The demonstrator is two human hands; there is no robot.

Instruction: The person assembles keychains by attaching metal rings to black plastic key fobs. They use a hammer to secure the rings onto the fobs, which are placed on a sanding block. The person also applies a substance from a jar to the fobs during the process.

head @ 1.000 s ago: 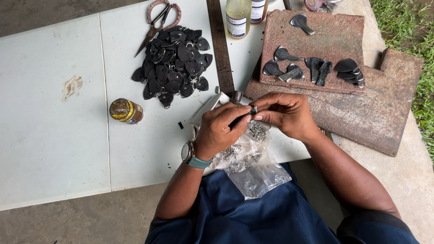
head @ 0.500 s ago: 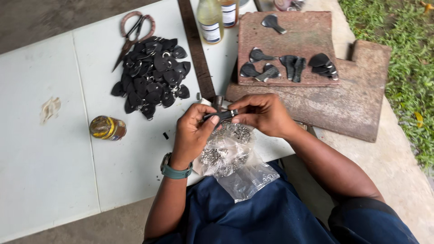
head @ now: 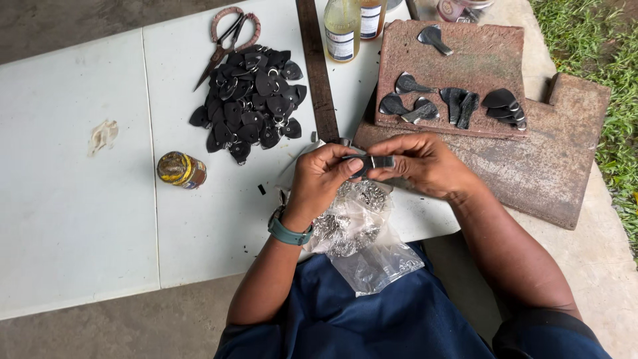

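Centrally, both hands pinch one small dark piece (head: 372, 161) between them: left hand (head: 323, 174) on its left end, right hand (head: 420, 165) on its right end. It is held above a clear bag (head: 372, 249) of metal rings. At 11 o'clock, a pile of black pieces (head: 249, 103) lies on the white surface (head: 80, 219), scissors (head: 226, 40) touching it. At 9 o'clock lies a small jar (head: 181, 169).

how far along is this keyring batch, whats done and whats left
Done: a large pile of black leather tabs with rings lies by the scissors. In hand: left hand and right hand pinch one small dark piece. Left: several pieces on the brick slab, and a bag of metal rings.
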